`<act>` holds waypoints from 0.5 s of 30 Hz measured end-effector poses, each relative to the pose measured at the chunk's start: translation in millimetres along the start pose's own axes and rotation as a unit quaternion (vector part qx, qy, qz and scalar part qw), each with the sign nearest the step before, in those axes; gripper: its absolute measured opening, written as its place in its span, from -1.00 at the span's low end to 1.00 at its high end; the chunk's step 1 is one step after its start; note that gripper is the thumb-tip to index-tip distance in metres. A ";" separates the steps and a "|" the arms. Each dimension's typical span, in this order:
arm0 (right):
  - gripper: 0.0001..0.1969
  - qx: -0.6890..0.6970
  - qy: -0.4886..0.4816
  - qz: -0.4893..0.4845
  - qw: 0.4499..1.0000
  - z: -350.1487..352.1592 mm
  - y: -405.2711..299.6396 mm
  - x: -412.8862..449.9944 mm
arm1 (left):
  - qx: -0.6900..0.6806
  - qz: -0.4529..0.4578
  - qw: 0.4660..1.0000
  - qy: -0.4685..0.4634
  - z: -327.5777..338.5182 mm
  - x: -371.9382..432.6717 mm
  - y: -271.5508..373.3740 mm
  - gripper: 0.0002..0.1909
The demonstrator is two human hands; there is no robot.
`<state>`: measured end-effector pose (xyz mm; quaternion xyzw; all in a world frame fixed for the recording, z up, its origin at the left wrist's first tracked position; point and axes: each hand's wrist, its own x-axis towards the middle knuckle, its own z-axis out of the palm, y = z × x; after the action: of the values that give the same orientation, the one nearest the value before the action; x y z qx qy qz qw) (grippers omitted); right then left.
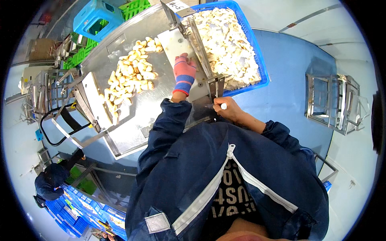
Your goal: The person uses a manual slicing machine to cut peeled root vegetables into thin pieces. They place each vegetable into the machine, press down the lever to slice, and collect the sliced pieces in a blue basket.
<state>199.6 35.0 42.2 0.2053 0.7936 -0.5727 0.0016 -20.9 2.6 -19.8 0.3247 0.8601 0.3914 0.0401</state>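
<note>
My left hand (184, 72), in a pink knit glove with blue stripes, rests on a white cutting board (171, 45). Its fingers are partly curled beside the long metal blade assembly (199, 48) of a lever slicer; whether anything sits under them is hidden. My bare right hand (230, 109) is closed around the slicer's white-ended handle (223, 106) at the near end of the blade. Left of the board, whole pale mushrooms (132, 70) lie in a loose pile on the steel table (144, 111). Beyond the blade, a blue plastic crate (264, 67) holds many mushroom slices (232, 51).
A second slicer with a white board (96, 101) is mounted on the table's left end, near a black-framed chair (68, 120). A blue plastic stool (98, 21) stands behind. Metal frames (324, 98) stand right. At lower left, a person (51, 180) is near blue crates (87, 208).
</note>
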 end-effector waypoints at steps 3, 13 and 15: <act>-0.78 0.008 0.003 -0.004 1.000 2.0 -0.8 0.0 | 0.006 0.008 1.000 -0.001 19.2 -0.4 2.1 -0.69; -0.79 0.027 0.004 -0.006 1.000 -0.1 -2.3 -0.7 | -0.296 -0.183 0.936 -0.053 -20.6 41.6 19.3 -0.83; -0.79 0.029 0.012 0.003 0.999 4.6 3.9 0.2 | -0.158 -0.036 0.985 -0.054 -11.5 51.4 3.6 -0.72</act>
<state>199.7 31.9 37.0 0.2146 0.7759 -0.5931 -0.0125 -63.1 27.2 0.2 0.3040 0.7950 0.5027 0.1511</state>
